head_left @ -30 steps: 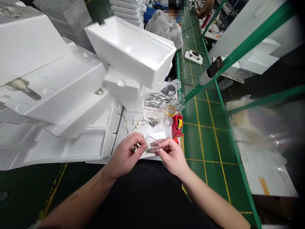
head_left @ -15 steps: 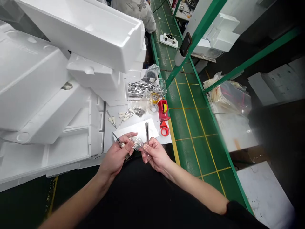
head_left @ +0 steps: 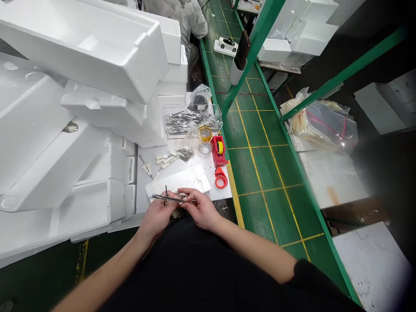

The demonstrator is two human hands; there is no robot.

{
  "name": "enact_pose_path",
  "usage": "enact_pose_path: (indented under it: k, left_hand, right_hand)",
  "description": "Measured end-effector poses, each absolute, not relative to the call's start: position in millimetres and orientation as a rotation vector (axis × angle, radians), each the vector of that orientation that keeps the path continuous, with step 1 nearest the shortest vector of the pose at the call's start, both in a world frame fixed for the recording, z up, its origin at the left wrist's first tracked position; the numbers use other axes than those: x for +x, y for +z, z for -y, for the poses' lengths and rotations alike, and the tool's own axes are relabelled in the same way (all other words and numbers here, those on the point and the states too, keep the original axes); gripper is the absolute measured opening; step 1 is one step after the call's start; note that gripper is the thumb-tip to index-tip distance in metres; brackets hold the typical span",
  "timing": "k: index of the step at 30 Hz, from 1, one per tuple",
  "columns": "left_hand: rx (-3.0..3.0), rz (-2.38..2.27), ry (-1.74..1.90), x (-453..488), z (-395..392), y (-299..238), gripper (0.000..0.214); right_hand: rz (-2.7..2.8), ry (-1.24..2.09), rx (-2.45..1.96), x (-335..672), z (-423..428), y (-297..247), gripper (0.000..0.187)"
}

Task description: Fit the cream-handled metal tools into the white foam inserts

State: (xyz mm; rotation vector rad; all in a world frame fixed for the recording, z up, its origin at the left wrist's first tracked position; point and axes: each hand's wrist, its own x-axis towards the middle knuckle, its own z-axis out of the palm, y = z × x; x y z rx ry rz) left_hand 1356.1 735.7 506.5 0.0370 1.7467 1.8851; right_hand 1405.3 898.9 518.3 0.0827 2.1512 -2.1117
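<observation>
Two hands [head_left: 178, 212] are counted at 6 o'clock, with one metal tool [head_left: 169, 198] held across them. From the hands, one red tape dispenser [head_left: 218, 151], one yellow tape roll [head_left: 205, 133], one clear tape roll [head_left: 204, 148] and one red plastic ring [head_left: 221, 180] are counted toward 1 o'clock. One white foam tray [head_left: 195, 177] is seen at 12 o'clock, and one model car [head_left: 227, 44] and one co-worker [head_left: 177, 19] farther off.

A silver rod [head_left: 168, 198] lies across white foam boxes [head_left: 97, 52]; a red tape dispenser [head_left: 219, 151] stands right, on a green floor [head_left: 253, 203] gridded yellow.
</observation>
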Motion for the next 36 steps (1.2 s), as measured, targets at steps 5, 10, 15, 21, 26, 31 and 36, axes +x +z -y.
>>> enact_pose_path:
  k: [5, 10, 15, 21, 26, 31, 36]
  left_hand:
    - [-0.334, -1.666, 1.997, 1350.6, -737.2, 495.7, 0.035]
    - [-0.583, -1.435, 2.114, 1349.0, -722.3, 491.4, 0.036]
    - [-0.750, -1.283, 2.258, 1355.4, -715.9, 496.6, 0.032]
    - [-0.847, -1.178, 2.382, 1359.1, -701.6, 490.2, 0.025]
    - [-0.860, -1.076, 2.523, 1356.0, -689.1, 493.5, 0.024]
    - [-0.688, -0.977, 2.600, 1349.9, -687.3, 511.5, 0.030]
    - [-0.501, -0.927, 2.577, 1350.9, -700.0, 535.5, 0.037]
  right_hand:
    - [-2.265, -2.102, 0.444, 1367.0, -947.0, 482.6, 0.018]
    - [-2.851, -1.167, 0.666, 1270.8, -1036.8, 429.0, 0.008]
    - [-2.867, -0.979, 0.619, 1230.1, -1056.8, 398.7, 0.006]
    - [-2.741, -0.822, 0.431, 1295.0, -997.1, 402.0, 0.019]
    - [-2.602, -0.703, 0.379, 1336.8, -939.5, 391.7, 0.015]
    - [-2.706, -0.797, 0.256, 1349.3, -928.4, 439.1, 0.037]
    - [-2.241, -1.840, -0.069, 1369.7, -891.5, 518.5, 0.061]
